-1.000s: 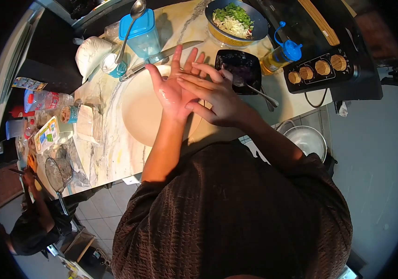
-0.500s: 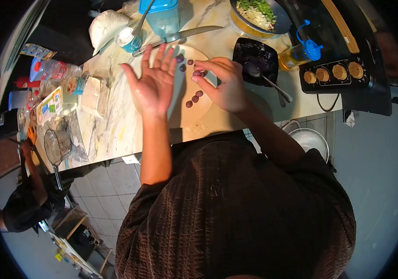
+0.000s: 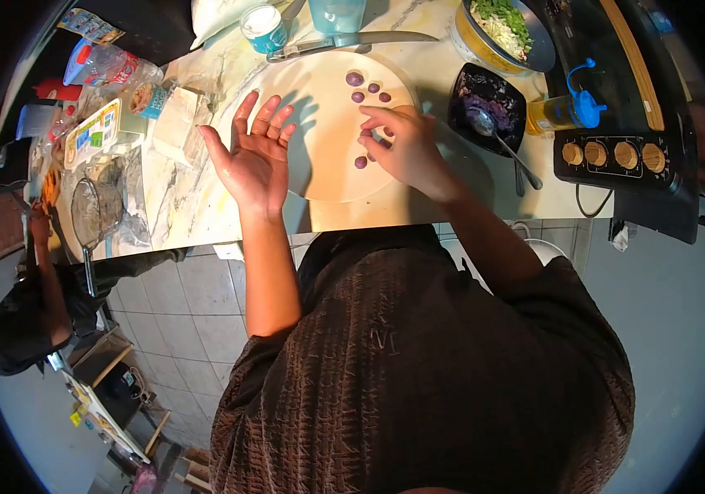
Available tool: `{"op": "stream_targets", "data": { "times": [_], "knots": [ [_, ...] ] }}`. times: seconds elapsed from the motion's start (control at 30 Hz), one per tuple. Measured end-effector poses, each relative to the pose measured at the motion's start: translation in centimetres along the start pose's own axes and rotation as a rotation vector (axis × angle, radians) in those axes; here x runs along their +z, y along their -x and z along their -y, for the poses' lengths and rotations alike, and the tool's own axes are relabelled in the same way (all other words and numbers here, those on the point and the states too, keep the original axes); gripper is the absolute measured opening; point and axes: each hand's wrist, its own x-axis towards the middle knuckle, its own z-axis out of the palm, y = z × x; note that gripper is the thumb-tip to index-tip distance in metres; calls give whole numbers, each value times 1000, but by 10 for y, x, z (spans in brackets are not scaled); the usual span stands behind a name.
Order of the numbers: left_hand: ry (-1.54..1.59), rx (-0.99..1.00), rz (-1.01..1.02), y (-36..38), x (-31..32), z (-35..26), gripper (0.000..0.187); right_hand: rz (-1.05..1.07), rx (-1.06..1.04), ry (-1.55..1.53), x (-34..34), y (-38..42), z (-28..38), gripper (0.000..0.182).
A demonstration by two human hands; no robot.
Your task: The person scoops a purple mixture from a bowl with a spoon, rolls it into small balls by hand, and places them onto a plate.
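"Where are the balls [image 3: 355, 78]?"
"On the round board [image 3: 332, 181]: a cluster toward the far edge, others right by the right hand [image 3: 412, 152]."
"So that hand is nearer?"
"Yes. Its grip is curled, thumb and forefinger close together with a ball at their tips; I can't tell whether they pinch it."
"And the left hand [image 3: 259, 171]?"
"Palm up, fingers spread, holding nothing, left of the balls and apart from them."
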Motion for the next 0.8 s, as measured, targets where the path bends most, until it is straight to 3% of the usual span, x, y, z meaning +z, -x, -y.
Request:
{"op": "stream_targets", "data": {
  "times": [0.17, 0.4, 0.67, 0.8],
  "knots": [
    [-8, -20, -3, -5, -4, 8, 80, -113, 37, 216, -11, -7, -7, 38],
    [-40, -76, 12, -10, -4, 11, 74, -92, 14, 236, -4, -27, -11, 41],
    [-20, -68, -15, -11, -12, 10, 69, -213, 7, 241, 3, -32, -13, 42],
    [-93, -49, -35, -15, -4, 16, 64, -159, 31, 269, -3, -28, -12, 40]
  ]
}}
